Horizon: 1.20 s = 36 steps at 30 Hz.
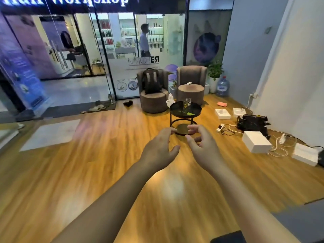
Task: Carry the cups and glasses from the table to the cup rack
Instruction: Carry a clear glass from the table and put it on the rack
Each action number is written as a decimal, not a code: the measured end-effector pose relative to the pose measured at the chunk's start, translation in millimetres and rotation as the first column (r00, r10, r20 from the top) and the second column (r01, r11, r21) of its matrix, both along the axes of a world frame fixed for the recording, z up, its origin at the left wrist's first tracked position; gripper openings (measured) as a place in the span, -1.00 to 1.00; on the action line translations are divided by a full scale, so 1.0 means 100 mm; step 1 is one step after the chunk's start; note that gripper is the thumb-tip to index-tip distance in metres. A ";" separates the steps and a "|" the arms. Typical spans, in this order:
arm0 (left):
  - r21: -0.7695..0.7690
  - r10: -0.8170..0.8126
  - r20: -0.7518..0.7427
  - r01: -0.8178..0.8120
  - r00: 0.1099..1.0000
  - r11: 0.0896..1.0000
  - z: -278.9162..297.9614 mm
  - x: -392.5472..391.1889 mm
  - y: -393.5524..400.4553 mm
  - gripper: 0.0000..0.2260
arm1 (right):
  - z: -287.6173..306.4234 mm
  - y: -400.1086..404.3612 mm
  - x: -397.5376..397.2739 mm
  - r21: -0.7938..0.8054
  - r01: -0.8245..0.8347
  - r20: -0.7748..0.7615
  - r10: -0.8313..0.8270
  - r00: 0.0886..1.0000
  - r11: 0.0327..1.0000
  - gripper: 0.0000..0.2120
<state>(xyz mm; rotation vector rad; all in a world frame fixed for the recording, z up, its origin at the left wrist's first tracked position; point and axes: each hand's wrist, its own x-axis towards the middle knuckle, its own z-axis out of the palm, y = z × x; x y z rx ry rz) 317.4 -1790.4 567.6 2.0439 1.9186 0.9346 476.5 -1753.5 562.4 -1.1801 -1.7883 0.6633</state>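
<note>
Both arms stretched forward over the wooden floor [105,155], nothing carried. Left hand [158,148] empty, fingers loosely curled and spread, thumb out to the side. Right hand [199,139] likewise empty, fingers bent in a half-cupped shape, thumb pointing inward. Palms turned toward each other with a gap between, not touching. Probably shaped that way in readiness for taking one glass per hand, though well short of any grasp.

Ahead and well apart from the hands: round black side table [185,109] on a ring-shaped metal base, set just in front of two brown armchairs, left armchair [154,100] and right armchair [191,85], evidently as a drinks stand for anyone seated. On the tabletop, toward the far edge, a glass with yellowish liquid [185,103] and just beside it a clear glass with dark lettering [188,101], both upright; whether touching, impossible to say. A green slip [190,113] flat on the near side of the tabletop.

Black backpack [151,81] propped upright on the left armchair. White boxes [256,141] and cables strewn along the right wall, clear of the straight path to the table. Large water bottle [222,86] in the far corner beside a potted plant [215,71].

No cup rack anywhere in sight. Task judged barely begun: approach first, pick-up next, liquid calling for a level carry.
</note>
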 end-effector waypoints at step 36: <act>-0.292 -0.217 0.156 0.254 0.964 0.922 -0.81 -1.63 8.96 -0.49 | -0.55 8.15 -1.60 -0.359 0.219 -0.064 -0.259 0.964 0.907 -0.69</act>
